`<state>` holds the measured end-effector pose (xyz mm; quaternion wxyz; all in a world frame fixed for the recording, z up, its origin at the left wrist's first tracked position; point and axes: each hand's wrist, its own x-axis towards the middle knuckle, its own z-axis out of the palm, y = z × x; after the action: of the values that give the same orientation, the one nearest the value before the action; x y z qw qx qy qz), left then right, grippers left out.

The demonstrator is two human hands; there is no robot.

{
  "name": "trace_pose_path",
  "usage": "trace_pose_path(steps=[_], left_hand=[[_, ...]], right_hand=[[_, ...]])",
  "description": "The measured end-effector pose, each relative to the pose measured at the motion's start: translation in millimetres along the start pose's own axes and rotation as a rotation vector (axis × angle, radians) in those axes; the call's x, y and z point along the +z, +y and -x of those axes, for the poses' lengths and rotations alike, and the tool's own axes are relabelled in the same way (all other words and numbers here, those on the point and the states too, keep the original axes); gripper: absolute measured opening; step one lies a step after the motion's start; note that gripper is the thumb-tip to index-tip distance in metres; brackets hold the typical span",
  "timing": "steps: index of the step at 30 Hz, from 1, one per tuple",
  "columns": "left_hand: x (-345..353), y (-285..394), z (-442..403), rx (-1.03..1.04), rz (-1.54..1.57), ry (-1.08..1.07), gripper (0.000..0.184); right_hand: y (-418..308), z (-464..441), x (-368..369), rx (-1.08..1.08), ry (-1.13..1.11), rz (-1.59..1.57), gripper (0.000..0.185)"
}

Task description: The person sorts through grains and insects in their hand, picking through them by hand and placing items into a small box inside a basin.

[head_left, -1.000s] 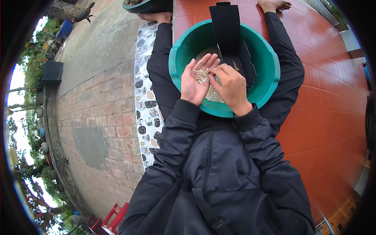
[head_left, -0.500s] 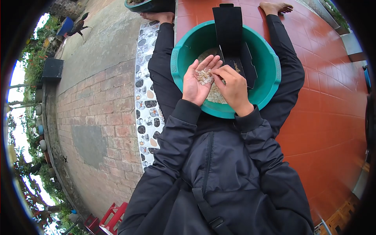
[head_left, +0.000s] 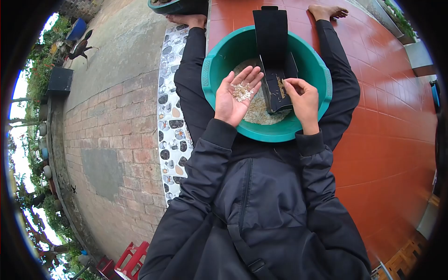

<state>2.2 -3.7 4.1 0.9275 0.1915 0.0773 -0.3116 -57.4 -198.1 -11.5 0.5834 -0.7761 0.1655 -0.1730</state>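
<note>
My left hand (head_left: 232, 106) is palm up over the left side of a green basin (head_left: 208, 77), fingers stretched out and slightly cupped. A small heap of rice grains (head_left: 241, 92) rests on that palm. My right hand (head_left: 303, 100) is closed in a pinch, thumb against forefinger, above the right part of an opened black box (head_left: 275, 100). Whatever is between those fingertips is too small to make out. Brownish grains (head_left: 281, 87) lie inside the box, whose flap (head_left: 271, 37) stands up at the far side. More rice (head_left: 261, 114) covers the basin's bottom beneath.
The basin sits between my outstretched legs on red floor tiles (head_left: 382, 140). A pebble-patterned strip (head_left: 170, 135) borders the brick paving (head_left: 112, 112). A dark chicken (head_left: 80, 48) is at upper left, a second green container (head_left: 177, 6) at the top, red stools (head_left: 133, 259) at lower left.
My right hand has moved right, from the grains in my left palm to above the black box, still pinched. My left hand has barely shifted. The chicken has moved down and left.
</note>
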Motion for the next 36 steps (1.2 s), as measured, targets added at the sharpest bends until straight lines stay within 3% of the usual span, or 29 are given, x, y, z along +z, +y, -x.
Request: trace_pose_path(steps=[13,21,24,36], left_hand=[[-3,0,-1,0.003,0.001,-0.003,0.05],[-2,-1,-2,-0.012,-0.03,0.016,0.051],[-4,-1,-1,0.002,-0.048,-0.012,0.051],[-6,-1,-2,0.001,-0.049,-0.025,0.051]], right_hand=[[-12,-3,-4,-0.073,0.249,-0.144,0.014],[-42,15,40,-0.4,-0.143,0.22,0.009],[-38,18,48,-0.527,-0.14,0.334,0.01],[-35,17,51,-0.666,-0.11,0.486,0.01]])
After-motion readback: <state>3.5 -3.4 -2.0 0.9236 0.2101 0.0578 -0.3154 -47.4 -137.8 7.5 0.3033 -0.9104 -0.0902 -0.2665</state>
